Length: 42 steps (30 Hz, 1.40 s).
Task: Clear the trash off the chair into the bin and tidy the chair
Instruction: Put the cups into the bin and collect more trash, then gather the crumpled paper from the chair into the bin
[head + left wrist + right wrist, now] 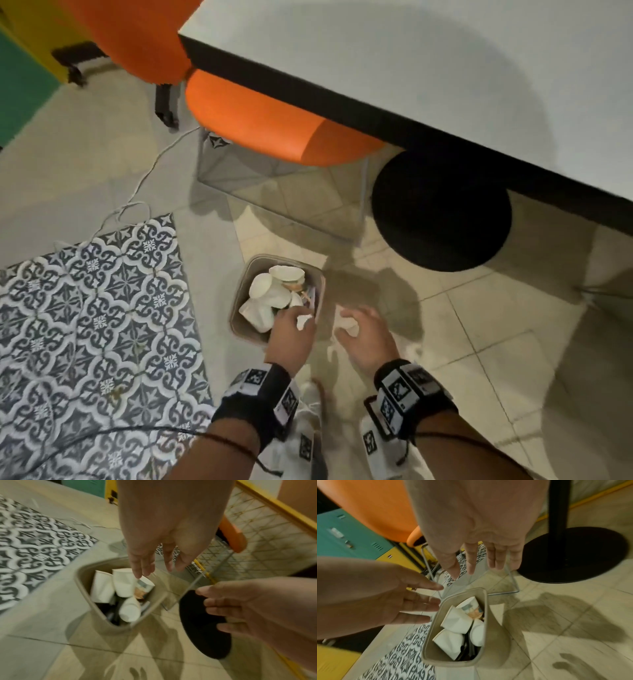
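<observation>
I am holding both grips open and empty, fingers straight: my left hand (291, 330) is hovering over the near rim of the bin (239, 305), nearer to it than my right hand (364, 337), just outside that rim. The paper cups (263, 291) are lying in the bin directly below my fingertips, while the orange chair (260, 113) is sitting beyond it, part under the bench (411, 51). 1 printed cup (145, 586) is showing a picture, but no writing I can read.

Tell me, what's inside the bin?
The bin holds several white paper cups, one printed cup and some dark things between them. The cups cover whatever lies at the bottom.
</observation>
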Each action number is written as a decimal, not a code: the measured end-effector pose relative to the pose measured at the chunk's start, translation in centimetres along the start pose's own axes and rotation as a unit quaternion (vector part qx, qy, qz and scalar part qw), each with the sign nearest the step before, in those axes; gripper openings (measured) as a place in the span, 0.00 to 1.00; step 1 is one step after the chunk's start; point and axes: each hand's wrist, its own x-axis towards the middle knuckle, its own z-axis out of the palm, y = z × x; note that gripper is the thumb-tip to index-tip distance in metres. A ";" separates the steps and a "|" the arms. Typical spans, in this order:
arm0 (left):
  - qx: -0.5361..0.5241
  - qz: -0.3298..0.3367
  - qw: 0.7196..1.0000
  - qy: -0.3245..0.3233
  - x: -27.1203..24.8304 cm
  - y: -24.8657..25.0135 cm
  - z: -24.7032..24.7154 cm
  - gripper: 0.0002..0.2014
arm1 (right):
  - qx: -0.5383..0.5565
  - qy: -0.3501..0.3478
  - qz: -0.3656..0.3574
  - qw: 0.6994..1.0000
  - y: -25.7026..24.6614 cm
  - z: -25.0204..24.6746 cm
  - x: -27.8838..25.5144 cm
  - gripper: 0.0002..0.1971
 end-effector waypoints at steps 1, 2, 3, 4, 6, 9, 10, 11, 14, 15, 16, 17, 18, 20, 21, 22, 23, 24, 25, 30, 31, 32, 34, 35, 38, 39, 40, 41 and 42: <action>0.005 0.022 1.000 -0.013 -1.1 1.6 1.7 0.11 | 0.024 0.020 0.007 0.999 1.5 -1.2 -1.1 0.15; -0.002 0.039 0.999 -0.018 -1.6 2.4 2.6 0.10 | 0.041 0.035 0.006 0.999 2.1 -1.6 -1.5 0.14; -0.001 0.060 0.998 -0.035 -2.8 4.1 4.4 0.10 | 0.066 0.061 0.012 0.996 3.8 -2.9 -2.7 0.13; 0.001 0.082 0.995 -0.052 -4.2 5.8 6.4 0.10 | 0.091 0.092 0.020 0.991 5.7 -4.3 -4.1 0.11; 0.008 0.121 0.989 -0.087 -6.9 9.0 10.4 0.11 | 0.140 0.162 0.021 0.977 9.6 -7.3 -7.0 0.09; 0.007 0.186 0.972 -0.141 -11.9 13.8 17.4 0.10 | 0.199 0.256 0.028 0.946 16.6 -12.6 -12.5 0.08; 0.007 0.201 0.966 -0.165 -13.8 15.2 20.1 0.09 | 0.211 0.277 0.040 0.936 19.1 -14.4 -14.7 0.08; 0.008 0.212 0.958 -0.191 -15.8 16.5 22.9 0.10 | 0.227 0.302 0.048 0.925 21.8 -16.0 -16.9 0.09; 0.006 0.239 0.937 -0.254 -22.0 19.6 31.2 0.17 | 0.270 0.383 0.074 0.880 30.6 -20.2 -23.4 0.09; 0.003 0.253 0.929 -0.271 -24.3 20.5 34.0 0.18 | 0.269 0.402 0.089 0.871 33.7 -21.5 -25.7 0.08; 0.003 0.267 0.920 -0.288 -26.3 21.3 36.6 0.18 | 0.264 0.413 0.113 0.864 36.5 -22.7 -28.0 0.06; 0.015 0.280 0.910 -0.305 -28.5 22.1 39.3 0.16 | 0.261 0.428 0.133 0.855 39.3 -23.8 -30.2 0.05; 0.031 0.292 0.899 -0.324 -30.5 22.9 41.7 0.14 | 0.259 0.449 0.143 0.843 41.8 -24.8 -32.3 0.05; 0.057 0.306 0.881 -0.356 -34.2 24.3 46.1 0.09 | 0.247 0.505 0.160 0.812 46.4 -26.6 -36.1 0.07; 0.071 0.312 0.875 -0.364 -35.8 24.9 48.0 0.08 | 0.240 0.523 0.183 0.797 48.3 -27.5 -37.8 0.06; 0.086 0.320 0.868 -0.370 -37.0 25.3 49.8 0.08 | 0.233 0.539 0.207 0.782 50.1 -28.3 -39.4 0.05; 0.102 0.328 0.860 -0.376 -38.0 25.7 51.5 0.09 | 0.225 0.558 0.226 0.766 52.1 -28.9 -40.7 0.05; 0.111 0.335 0.854 -0.382 -38.7 26.0 52.9 0.10 | 0.213 0.580 0.246 0.747 53.9 -29.4 -42.0 0.06; 0.121 0.342 0.848 -0.386 -39.2 26.4 54.3 0.11 | 0.198 0.602 0.270 0.725 55.8 -29.8 -43.0 0.06; 0.215 0.421 0.803 -0.364 -38.9 29.1 59.8 0.08 | 0.260 0.589 0.410 0.646 63.3 -32.8 -45.1 0.12; 0.243 0.434 0.791 -0.358 -38.8 29.9 60.8 0.08 | 0.286 0.571 0.423 0.643 64.2 -33.4 -45.0 0.14; 0.269 0.455 0.773 -0.349 -38.7 30.7 61.9 0.08 | 0.296 0.560 0.430 0.643 64.9 -33.9 -44.8 0.17; 0.310 0.515 0.723 -0.340 -38.5 32.3 64.2 0.09 | 0.291 0.545 0.446 0.647 66.1 -34.6 -44.2 0.24; 0.326 0.542 0.698 -0.336 -38.4 33.1 65.4 0.09 | 0.286 0.528 0.460 0.653 66.5 -35.0 -43.7 0.27; 0.387 0.587 0.642 -0.306 -38.0 35.0 68.9 0.15 | 0.274 0.441 0.515 0.682 67.1 -36.1 -42.6 0.34; 0.424 0.582 0.628 -0.294 -37.7 35.5 69.7 0.18 | 0.270 0.418 0.525 0.691 67.1 -36.4 -42.4 0.35; 0.465 0.572 0.613 -0.285 -37.2 35.9 70.5 0.23 | 0.270 0.405 0.527 0.697 67.0 -36.5 -42.3 0.34; 0.499 0.555 0.601 -0.285 -36.8 36.2 71.1 0.28 | 0.274 0.398 0.525 0.700 66.9 -36.4 -42.1 0.32; 0.519 0.536 0.597 -0.294 -36.3 36.5 71.5 0.33 | 0.281 0.398 0.520 0.701 66.7 -36.2 -41.9 0.30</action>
